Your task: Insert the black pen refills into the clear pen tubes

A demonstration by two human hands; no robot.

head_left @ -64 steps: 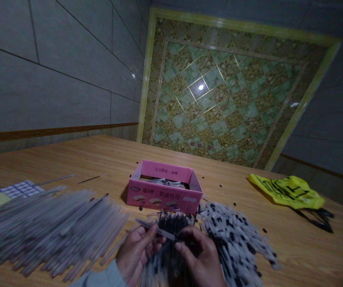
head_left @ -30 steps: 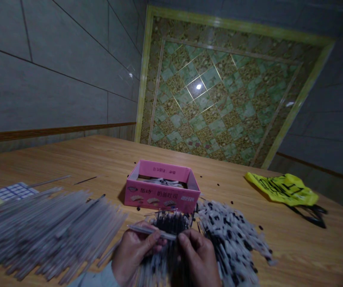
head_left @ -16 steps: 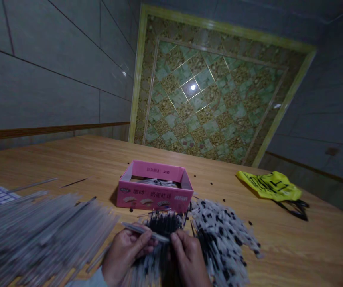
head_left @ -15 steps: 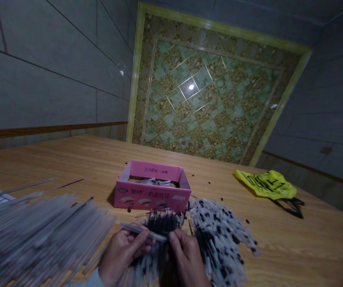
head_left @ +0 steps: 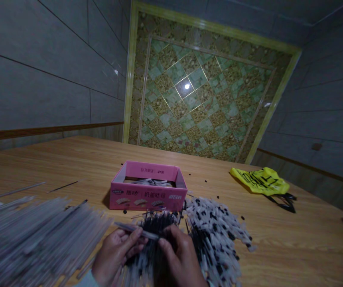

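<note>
My left hand (head_left: 116, 249) pinches a slim, translucent pen barrel (head_left: 128, 227) between thumb and fingers; it lies nearly level, sloping down to the right. At its right end, the thumb and fingers of my right hand (head_left: 180, 251) are closed on the tip; any small part between them is hidden. Beneath both hands is a bunch of thin, black-tipped refills (head_left: 159, 221). Left of my left hand spreads a large heap of clear tubes (head_left: 40, 239), blurred. To the right of my right hand lies a pile of small white and black caps (head_left: 219, 227).
Just beyond my hands stands an open pink box (head_left: 147, 199) with pale slender pieces inside. A yellow bag (head_left: 259, 181) with black straps lies at the right on the wooden table (head_left: 78, 159). Small black bits are scattered around the box.
The view has shifted slightly, so everything sits a little further left. My right hand's fingers have moved and now bend more over the barrel's right end. My left hand keeps its hold.
</note>
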